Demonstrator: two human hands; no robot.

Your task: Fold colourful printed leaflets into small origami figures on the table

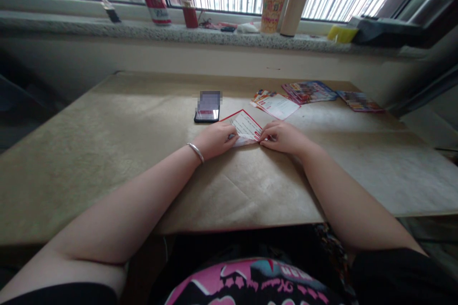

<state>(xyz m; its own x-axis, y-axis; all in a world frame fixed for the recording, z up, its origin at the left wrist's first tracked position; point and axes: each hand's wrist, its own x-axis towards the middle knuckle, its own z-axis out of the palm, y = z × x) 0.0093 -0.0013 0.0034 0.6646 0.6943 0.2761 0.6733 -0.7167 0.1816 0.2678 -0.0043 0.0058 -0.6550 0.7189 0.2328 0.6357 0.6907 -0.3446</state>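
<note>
A sheet of printed paper [246,126], white with a red border, lies on the table between my two hands. Its near edge looks folded or turned up. My left hand [217,139], with a silver bangle at the wrist, pinches the paper's left near corner. At the right near corner, my right hand [281,137] grips the paper between thumb and fingers. Just beyond my left hand rests a smartphone [208,106] with its screen lit. Another white and red printed sheet [281,106] lies past my right hand.
Colourful leaflets [309,91] and one more leaflet [359,101] lie at the table's far right. On the windowsill [125,30] stand a red can [156,7], a small red container [190,15], a patterned paper cup [273,9], a cardboard tube [298,0] and a yellow sponge-like block [341,34].
</note>
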